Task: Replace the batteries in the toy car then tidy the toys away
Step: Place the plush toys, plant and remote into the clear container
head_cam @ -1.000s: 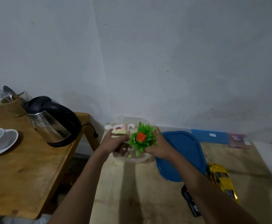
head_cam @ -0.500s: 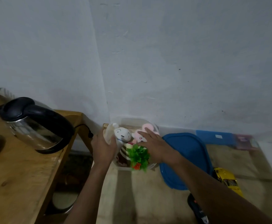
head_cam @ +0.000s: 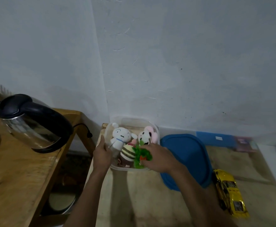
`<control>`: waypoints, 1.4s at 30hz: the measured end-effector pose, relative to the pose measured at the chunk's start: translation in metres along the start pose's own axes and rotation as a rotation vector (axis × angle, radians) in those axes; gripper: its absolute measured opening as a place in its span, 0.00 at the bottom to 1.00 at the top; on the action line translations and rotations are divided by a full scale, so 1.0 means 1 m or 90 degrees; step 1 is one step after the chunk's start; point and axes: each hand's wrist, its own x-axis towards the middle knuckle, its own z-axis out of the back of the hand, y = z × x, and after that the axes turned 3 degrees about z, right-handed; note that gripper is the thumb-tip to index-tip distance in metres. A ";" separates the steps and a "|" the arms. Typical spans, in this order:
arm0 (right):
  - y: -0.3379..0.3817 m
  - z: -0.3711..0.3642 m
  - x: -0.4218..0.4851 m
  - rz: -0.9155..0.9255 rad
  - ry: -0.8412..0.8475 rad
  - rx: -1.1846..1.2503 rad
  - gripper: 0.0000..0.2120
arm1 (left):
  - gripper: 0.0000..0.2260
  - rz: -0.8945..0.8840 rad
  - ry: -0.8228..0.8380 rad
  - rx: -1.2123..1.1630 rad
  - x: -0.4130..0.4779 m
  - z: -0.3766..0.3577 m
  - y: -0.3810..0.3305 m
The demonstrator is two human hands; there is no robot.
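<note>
Yellow, glossy toy car (head_cam: 230,193) lies at lower right, untouched. At centre, the green leafy toy (head_cam: 141,155), raised a second ago, now sits in the clear tub (head_cam: 150,123) among plush toys under the right hand (head_cam: 158,158)'s closed fingers; left hand (head_cam: 102,154) clasps the rim. Tidying looks nearly done; the blue lid (head_cam: 188,156) waits alongside.

Both hands at clear tub (head_cam: 150,124) w/ plush toys — right hand (head_cam: 156,157) on green plant toy (head_cam: 141,155), left hand (head_cam: 102,153) gripping rim.
</note>
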 end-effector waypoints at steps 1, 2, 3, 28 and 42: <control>0.000 -0.006 -0.002 0.005 -0.019 -0.029 0.28 | 0.24 0.004 -0.002 0.003 0.001 0.000 0.000; -0.001 -0.011 -0.004 0.006 -0.035 -0.040 0.28 | 0.24 0.007 -0.004 0.005 0.001 -0.001 -0.001; -0.002 -0.013 -0.005 0.003 -0.052 -0.032 0.29 | 0.25 0.011 -0.005 0.006 0.000 -0.001 -0.001; -0.087 -0.068 -0.160 -0.511 -0.170 0.123 0.28 | 0.24 -0.010 0.007 0.068 0.001 -0.002 -0.006; -0.045 0.006 -0.140 -0.249 -0.323 0.416 0.31 | 0.24 0.010 0.048 0.075 0.006 0.006 -0.008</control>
